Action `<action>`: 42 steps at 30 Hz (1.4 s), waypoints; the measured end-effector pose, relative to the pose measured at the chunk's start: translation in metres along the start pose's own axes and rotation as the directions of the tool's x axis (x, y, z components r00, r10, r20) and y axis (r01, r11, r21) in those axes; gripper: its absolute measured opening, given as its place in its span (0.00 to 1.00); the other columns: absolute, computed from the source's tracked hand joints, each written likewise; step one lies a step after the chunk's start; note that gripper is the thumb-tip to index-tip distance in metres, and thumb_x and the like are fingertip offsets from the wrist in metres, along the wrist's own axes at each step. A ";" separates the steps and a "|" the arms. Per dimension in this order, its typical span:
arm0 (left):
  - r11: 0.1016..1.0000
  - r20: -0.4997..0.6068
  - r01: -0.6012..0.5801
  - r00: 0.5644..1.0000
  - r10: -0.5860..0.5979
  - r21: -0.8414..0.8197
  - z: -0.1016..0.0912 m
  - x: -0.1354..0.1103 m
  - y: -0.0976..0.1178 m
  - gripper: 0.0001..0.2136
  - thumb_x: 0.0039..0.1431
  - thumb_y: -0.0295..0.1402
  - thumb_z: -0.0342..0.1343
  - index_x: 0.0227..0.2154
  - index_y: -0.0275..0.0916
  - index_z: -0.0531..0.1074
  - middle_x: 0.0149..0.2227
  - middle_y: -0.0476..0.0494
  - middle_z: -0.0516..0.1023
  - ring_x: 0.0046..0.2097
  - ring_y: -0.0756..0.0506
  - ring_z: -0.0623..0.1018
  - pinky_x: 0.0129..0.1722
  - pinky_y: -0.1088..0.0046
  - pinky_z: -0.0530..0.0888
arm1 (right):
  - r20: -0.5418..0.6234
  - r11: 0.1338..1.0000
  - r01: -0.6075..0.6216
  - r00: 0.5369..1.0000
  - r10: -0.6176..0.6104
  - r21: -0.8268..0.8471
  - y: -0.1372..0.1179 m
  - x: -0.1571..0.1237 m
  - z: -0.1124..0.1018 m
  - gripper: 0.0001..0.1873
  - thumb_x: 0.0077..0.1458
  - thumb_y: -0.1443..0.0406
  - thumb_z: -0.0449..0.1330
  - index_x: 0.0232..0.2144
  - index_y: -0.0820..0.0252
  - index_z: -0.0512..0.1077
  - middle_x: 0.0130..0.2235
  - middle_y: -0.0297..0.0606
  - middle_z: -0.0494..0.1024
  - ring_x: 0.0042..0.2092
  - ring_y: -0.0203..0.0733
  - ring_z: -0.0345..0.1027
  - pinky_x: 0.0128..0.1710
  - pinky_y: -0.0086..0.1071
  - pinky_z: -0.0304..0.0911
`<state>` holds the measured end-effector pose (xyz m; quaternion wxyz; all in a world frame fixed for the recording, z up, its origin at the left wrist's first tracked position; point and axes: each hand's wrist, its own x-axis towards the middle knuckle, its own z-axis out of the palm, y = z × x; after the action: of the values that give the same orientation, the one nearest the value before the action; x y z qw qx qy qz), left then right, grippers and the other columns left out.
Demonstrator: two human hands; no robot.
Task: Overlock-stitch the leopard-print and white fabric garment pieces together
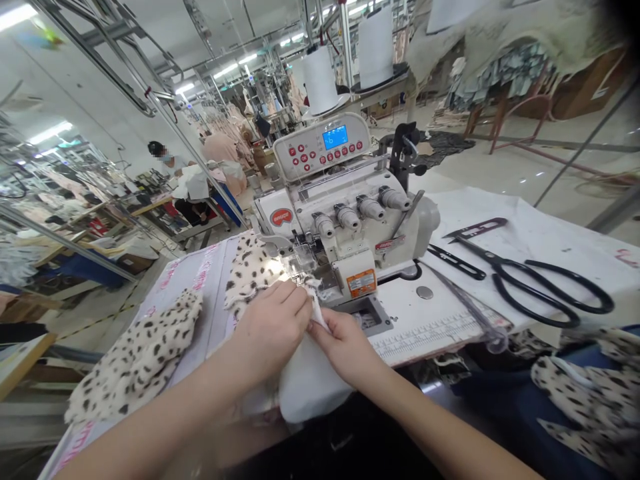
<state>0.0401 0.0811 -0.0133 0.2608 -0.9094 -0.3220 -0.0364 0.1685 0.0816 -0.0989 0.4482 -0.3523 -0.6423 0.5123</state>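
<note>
forearms [165,427], bare, enter from the lower edge and converge on the sewing point. left fingers [295,300] are pressed together, pinching leopard-spotted fabric [250,270] just in front of the presser foot [303,263]. right fingers [320,327] are likewise drawn together, clamped on a narrow edge of white fabric [313,380], whose main mass hangs over the near counter edge. the two hands almost touch, and the fingertips sit just beside the foot, leaving little room ahead of them. the spotted piece runs under and beside the foot, on the left side of the overlock machine [340,200]. a second spotted piece [135,357] lies on the counter [415,310] to the left. a third bundle [590,393] rests on a dark blue surface at lower right. farther right are black-handled shears [540,287] and thread snips [457,261]. white thread cones [320,80] stand behind the machine. a co-worker [170,160] sits at another station, well apart, to the left.
</note>
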 end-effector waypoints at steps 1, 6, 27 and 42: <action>1.000 0.004 0.014 1.000 -0.014 0.002 0.000 0.001 0.000 0.08 0.54 0.21 0.46 0.28 0.30 0.70 0.29 0.40 0.69 0.33 0.44 0.67 0.33 0.65 0.71 | 0.003 1.000 -0.004 1.000 0.004 -0.004 0.000 0.000 -0.001 0.11 0.56 0.63 0.51 0.25 0.62 0.68 0.25 0.32 0.70 0.29 0.37 0.62 0.29 0.27 0.57; 0.942 -0.091 0.253 0.956 -0.278 -0.222 -0.008 -0.011 0.014 0.07 0.55 0.24 0.49 0.37 0.34 0.68 0.35 0.41 0.68 0.39 0.45 0.68 0.39 0.66 0.70 | 0.023 0.999 -0.033 0.999 0.034 -0.041 -0.001 -0.008 -0.008 0.12 0.53 0.61 0.54 0.23 0.62 0.70 0.24 0.31 0.70 0.29 0.37 0.63 0.27 0.26 0.55; 0.802 -0.054 0.396 0.883 -0.466 -0.446 -0.038 -0.086 0.055 0.05 0.56 0.26 0.43 0.33 0.38 0.63 0.24 0.48 0.68 0.26 0.51 0.69 0.24 0.76 0.67 | 0.183 0.854 -0.087 0.983 -0.010 0.514 -0.008 -0.015 0.065 0.10 0.49 0.67 0.56 0.36 0.57 0.73 0.41 0.38 0.77 0.47 0.45 0.67 0.48 0.40 0.61; 0.946 -0.151 0.154 0.967 -0.203 -0.285 -0.038 -0.050 0.057 0.08 0.53 0.19 0.48 0.36 0.33 0.65 0.30 0.44 0.68 0.33 0.48 0.68 0.33 0.71 0.68 | -0.064 0.650 0.566 0.727 -0.683 -0.508 0.006 -0.020 -0.012 0.17 0.55 0.72 0.52 0.46 0.52 0.68 0.48 0.40 0.69 0.51 0.45 0.58 0.49 0.42 0.57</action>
<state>0.0391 -0.0038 -0.0183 0.1571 -0.8965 -0.3708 -0.1849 0.1871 0.0686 -0.1083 0.5795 -0.2631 -0.7634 0.1107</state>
